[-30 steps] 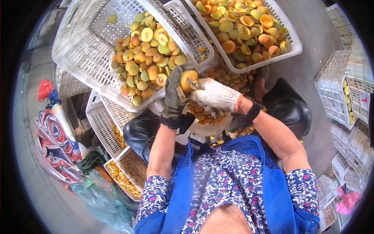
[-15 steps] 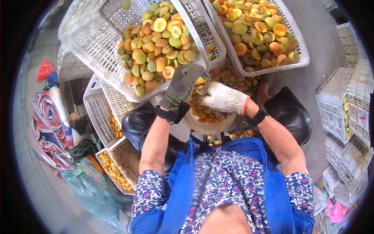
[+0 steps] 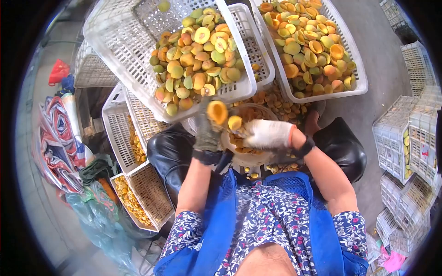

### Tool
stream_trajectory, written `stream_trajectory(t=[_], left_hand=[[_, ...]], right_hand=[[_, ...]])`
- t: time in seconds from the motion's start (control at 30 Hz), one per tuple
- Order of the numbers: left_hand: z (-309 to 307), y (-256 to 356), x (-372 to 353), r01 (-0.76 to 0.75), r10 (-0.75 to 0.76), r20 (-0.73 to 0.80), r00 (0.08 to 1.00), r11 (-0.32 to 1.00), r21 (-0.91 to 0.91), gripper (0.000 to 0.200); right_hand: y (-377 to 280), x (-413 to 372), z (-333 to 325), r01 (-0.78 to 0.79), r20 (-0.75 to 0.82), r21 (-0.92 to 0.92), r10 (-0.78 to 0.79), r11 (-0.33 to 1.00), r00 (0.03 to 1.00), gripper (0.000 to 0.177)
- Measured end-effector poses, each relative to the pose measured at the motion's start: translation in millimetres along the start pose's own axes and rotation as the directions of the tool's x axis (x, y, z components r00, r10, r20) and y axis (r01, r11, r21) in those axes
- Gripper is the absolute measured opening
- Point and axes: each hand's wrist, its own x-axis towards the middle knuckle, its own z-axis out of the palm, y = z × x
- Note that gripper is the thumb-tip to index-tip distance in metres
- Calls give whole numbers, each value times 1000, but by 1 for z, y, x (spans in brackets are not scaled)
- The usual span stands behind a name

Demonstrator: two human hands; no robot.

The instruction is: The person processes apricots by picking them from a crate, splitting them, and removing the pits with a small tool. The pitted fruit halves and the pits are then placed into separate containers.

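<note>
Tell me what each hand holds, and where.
The left hand holds an apricot half by its lower edge. A second half sits against the right hand; that grip is blurred.

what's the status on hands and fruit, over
Left hand holds up apricot half, cut side showing. Right hand at second half over bowl, grip unclear. Crate edge close behind.
</note>
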Motion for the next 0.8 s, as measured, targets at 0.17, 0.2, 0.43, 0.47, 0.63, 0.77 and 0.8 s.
stream_trajectory(t=[0.17,0.2,0.43,0.47,0.63,0.77,0.8], left_hand=[[-4,72,34,118,-192,-38,981,736,-667,42],[18,101,38,79,-93,17,996,721,-689,45],[-24,-4,129,-379,106,397,912,-153,913,27],[-29,-12,131,-395,112,413,904,-153,906,27],[-38,-5,118,-475,245,462,852,-9,880,25],[-5,47,57,-81,7,191,982,919,386,34],[-1,50,45,130,-145,245,959,988,78,38]], right_hand=[[-2,-18,19,-366,-86,-350,359,863,929,21],[-7,-15,11,-292,-35,-274,294,916,955,22],[6,-10,1,-293,-80,-169,283,941,956,28],[5,-11,0,-311,-82,-165,302,936,950,28],[7,-7,-24,-119,-296,-209,53,971,954,29],[5,-2,-35,-116,-624,52,123,992,771,27],[-15,-3,-45,-153,-616,228,264,961,742,21]])
